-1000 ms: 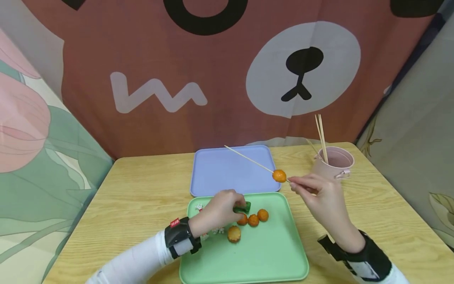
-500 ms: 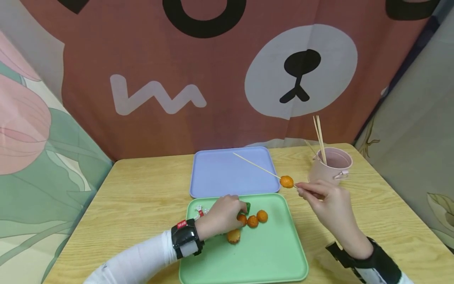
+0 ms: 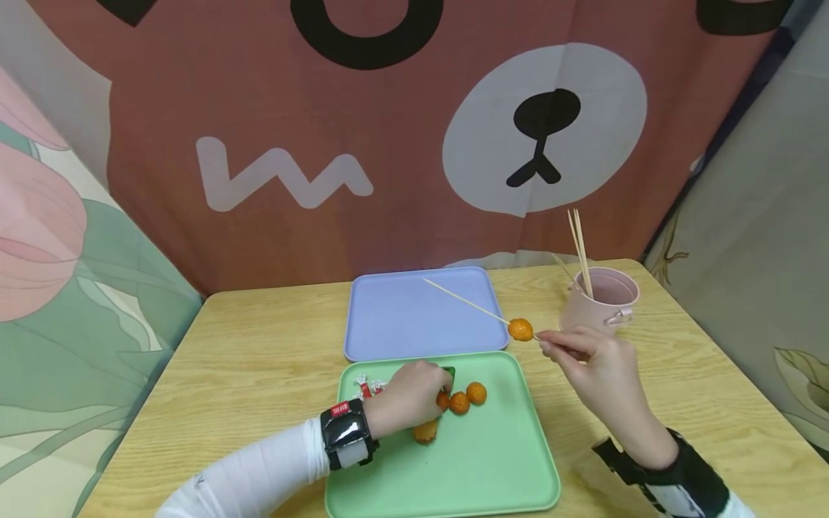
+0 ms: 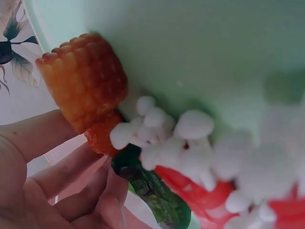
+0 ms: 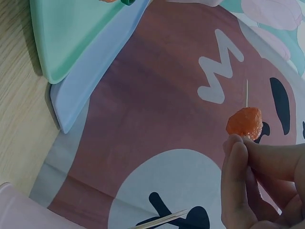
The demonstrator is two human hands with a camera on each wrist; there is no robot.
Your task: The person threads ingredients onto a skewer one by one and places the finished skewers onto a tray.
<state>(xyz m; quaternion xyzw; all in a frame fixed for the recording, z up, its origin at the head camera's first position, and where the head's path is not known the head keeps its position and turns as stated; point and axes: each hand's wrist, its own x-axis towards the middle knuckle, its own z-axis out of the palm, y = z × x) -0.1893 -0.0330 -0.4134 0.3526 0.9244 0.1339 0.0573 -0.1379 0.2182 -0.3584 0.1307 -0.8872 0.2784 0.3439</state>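
Observation:
My right hand pinches a thin wooden skewer near its lower end, held up at a slant over the table. One rough orange ball is threaded on it, close to the fingertips, as the right wrist view also shows. Over the green tray, my left hand has its thumb and fingers about another orange ball. A piece of corn stands against that ball. Beside it lie a dark green pepper and white mushroom-like clusters with red parts.
Two more orange balls lie in the green tray, right of my left hand. Behind it is a blue tray. A pink bucket with several skewers stands at the back right, near a printed curtain.
My right hand and the loaded skewer have moved slightly right and down, then stayed nearly still. My left hand has shifted a little right and down around the ball, covering more of the corn.

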